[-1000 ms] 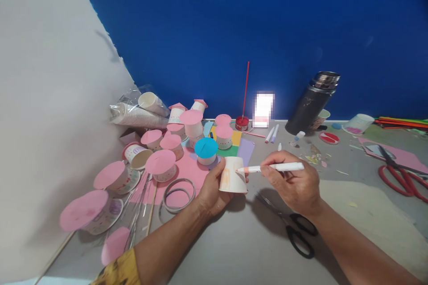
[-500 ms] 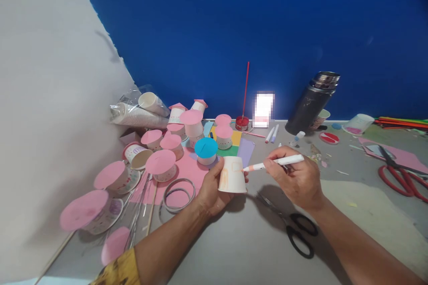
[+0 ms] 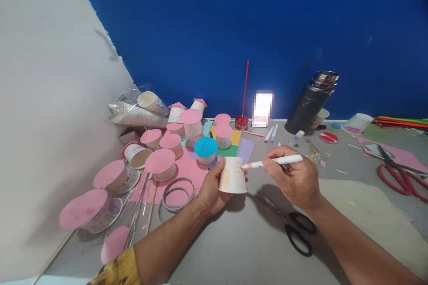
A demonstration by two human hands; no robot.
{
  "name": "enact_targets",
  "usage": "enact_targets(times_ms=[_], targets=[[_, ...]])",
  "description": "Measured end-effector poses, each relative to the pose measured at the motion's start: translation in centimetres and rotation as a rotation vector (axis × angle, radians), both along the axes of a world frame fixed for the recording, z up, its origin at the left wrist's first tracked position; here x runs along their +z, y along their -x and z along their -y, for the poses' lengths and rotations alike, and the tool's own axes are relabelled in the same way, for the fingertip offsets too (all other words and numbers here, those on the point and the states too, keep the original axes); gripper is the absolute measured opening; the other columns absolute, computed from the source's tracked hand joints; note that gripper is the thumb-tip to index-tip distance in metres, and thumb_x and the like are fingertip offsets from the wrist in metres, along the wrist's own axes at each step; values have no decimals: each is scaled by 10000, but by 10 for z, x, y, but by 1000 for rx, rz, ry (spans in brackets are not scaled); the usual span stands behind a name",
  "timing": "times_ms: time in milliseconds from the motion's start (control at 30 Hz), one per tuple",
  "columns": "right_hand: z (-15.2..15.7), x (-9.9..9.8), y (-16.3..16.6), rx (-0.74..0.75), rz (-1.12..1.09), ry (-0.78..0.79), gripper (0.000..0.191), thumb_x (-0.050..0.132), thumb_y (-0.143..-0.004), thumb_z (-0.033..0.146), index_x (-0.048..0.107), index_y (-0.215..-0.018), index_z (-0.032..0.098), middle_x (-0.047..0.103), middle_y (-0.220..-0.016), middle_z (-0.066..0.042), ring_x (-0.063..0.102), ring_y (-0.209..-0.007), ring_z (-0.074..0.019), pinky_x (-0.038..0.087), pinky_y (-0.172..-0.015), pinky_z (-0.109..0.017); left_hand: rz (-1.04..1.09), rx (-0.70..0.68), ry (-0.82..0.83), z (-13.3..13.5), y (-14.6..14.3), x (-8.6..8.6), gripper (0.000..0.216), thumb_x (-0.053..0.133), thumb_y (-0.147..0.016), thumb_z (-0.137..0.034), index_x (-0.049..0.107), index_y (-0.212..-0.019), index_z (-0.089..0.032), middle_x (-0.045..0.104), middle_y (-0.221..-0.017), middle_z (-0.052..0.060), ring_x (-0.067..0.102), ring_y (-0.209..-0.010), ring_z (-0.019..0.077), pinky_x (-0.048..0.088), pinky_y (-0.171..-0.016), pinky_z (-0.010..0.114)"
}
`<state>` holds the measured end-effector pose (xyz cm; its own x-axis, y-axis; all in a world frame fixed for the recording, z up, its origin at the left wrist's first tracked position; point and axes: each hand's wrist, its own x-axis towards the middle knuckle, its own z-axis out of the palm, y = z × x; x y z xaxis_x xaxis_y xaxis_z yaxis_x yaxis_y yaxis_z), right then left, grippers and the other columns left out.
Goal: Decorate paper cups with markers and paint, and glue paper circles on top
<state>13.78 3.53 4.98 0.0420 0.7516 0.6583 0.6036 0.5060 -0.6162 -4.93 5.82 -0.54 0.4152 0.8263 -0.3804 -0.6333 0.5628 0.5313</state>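
Observation:
A white paper cup [image 3: 233,182] is upside down in my left hand [image 3: 212,191], the thumb on its near left side and fingertips showing at its right edge. Orange outlines mark the cup's side. My right hand [image 3: 297,178] is closed round a white marker pen [image 3: 284,160] with an orange band; its tip meets the cup's upper right side or is very close to it. Just below my right hand lie black-handled scissors [image 3: 294,229] on the grey table. A small cup with a blue paper disc [image 3: 205,147] on top stands behind my left hand.
Several cups with pink paper tops [image 3: 160,162] crowd the left, near a wire coil [image 3: 179,193]. Stacked paper cups [image 3: 137,115] lie by the wall. On the right are a dark flask [image 3: 310,104], red-handled scissors [image 3: 396,180] and a pale sheet [image 3: 371,218].
The pen tip has shifted slightly up and left on the cup, and the orange outline at the upper right looks a little fuller. Both hands keep their hold.

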Motion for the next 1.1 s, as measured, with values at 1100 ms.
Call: enact_targets(times_ms=[1100], targets=[[-13,-3,-14,-12,-288,143,200,709,-879,380,690,-810,192,656,-582,15,546,-436,-115,461,-435,-225,118,-222,-200,1,7,1,556,733,-809,-268,604,-1328,-119,706,-1211,185,697,-1093,338,564,-934,493]])
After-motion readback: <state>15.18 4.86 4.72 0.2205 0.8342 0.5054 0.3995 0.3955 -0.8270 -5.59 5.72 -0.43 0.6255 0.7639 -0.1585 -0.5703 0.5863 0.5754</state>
